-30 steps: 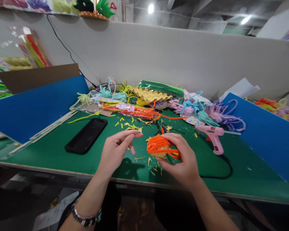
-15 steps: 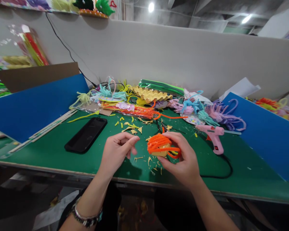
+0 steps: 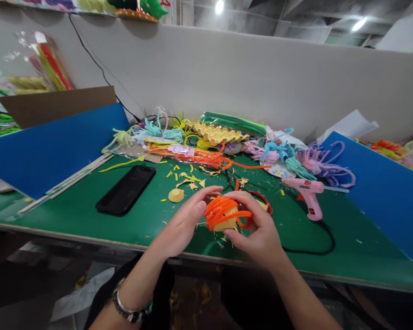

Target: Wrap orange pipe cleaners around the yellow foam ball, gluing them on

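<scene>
In the middle, my right hand (image 3: pixel 258 229) grips an egg-carton cup wrapped in orange pipe cleaners (image 3: pixel 222 213), its thumb below and its fingers over the top. Pale yellow cardboard shows on the cup's lower side. An orange pipe-cleaner loop sticks out toward my right palm. My left hand (image 3: pixel 184 224) is at the cup's left side, fingers stretched out and thumb close against the orange wrapping; whether it touches is hard to tell. A separate yellow carton cup (image 3: pixel 176 195) lies on the table behind my left hand. Red handles, perhaps of scissors (image 3: pixel 266 199), show partly behind my right hand.
A pink glue gun (image 3: pixel 308 192) lies to the right, its black cord trailing forward. On the left is a black phone (image 3: pixel 125 190). Blue boards (image 3: pixel 62 149) stand at both sides. Bundled pipe cleaners (image 3: pixel 192 156) and an egg carton (image 3: pixel 216 133) line the back.
My left hand has moved right, up to the wrapped cup, and its fingers have straightened. The loose carton cup and red handles have come into sight. The view has shifted slightly.
</scene>
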The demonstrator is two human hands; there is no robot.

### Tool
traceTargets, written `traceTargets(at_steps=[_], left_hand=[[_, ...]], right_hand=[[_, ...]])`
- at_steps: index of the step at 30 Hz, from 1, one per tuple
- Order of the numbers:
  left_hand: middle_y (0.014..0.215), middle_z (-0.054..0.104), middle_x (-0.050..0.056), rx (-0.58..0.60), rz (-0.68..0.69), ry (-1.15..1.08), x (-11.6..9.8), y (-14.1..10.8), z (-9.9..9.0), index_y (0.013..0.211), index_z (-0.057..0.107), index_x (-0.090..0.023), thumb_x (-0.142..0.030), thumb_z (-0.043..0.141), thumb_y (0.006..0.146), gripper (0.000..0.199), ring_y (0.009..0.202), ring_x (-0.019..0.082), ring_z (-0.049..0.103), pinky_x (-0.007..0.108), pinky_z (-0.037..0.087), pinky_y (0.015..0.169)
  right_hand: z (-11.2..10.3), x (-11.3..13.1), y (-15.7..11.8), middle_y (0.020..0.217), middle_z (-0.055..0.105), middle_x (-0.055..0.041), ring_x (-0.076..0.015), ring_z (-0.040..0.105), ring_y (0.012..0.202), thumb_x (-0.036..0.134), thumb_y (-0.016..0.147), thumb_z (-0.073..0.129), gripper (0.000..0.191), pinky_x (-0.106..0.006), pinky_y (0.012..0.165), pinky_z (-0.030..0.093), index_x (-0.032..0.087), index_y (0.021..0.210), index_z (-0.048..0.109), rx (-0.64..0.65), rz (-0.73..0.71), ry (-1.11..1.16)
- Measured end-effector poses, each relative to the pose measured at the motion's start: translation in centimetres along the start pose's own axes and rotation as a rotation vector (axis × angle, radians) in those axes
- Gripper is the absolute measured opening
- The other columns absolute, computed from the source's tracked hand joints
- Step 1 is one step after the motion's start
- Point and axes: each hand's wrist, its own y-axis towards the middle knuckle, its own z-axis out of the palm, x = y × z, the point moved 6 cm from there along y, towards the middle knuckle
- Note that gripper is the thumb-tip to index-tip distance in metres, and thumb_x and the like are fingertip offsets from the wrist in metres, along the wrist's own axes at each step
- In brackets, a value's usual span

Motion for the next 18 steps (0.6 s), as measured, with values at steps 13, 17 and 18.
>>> traceTargets(at_steps=[13,17,18], left_hand=[[0.135,0.048,0.008,0.247,0.007,0.105,-0.38,-0.77,0.87,0.137,0.032,-0.016,-0.028,0.043,0.083,0.057,0.113,0.020,0.050,0.032,0.034,0.099],[0.131,0.051,0.008,0.228,0.023,0.214,-0.48,-0.68,0.60,0.136,0.033,-0.015,-0.024,0.042,0.080,0.057,0.113,0.021,0.050,0.031,0.035,0.098],[0.130,0.052,0.008,0.220,0.026,0.243,-0.48,-0.66,0.49,0.136,0.034,-0.015,-0.024,0.041,0.081,0.056,0.111,0.021,0.050,0.031,0.036,0.097]], right_hand=[[0.67,0.13,0.07,0.102,0.061,-0.0030,-0.0171,0.059,0.095,0.021,0.068,0.068,0.040,-0.025,0.080,0.049,0.025,0.106,0.053,0.144,-0.012,-0.030],[0.92,0.00,0.06,0.103,0.061,-0.0039,-0.0179,0.059,0.096,0.022,0.069,0.068,0.041,-0.026,0.079,0.049,0.025,0.107,0.053,0.157,0.005,-0.042],[0.96,-0.01,0.05,0.104,0.060,-0.0040,-0.0182,0.058,0.097,0.022,0.069,0.068,0.041,-0.027,0.080,0.049,0.025,0.107,0.053,0.160,0.008,-0.045]])
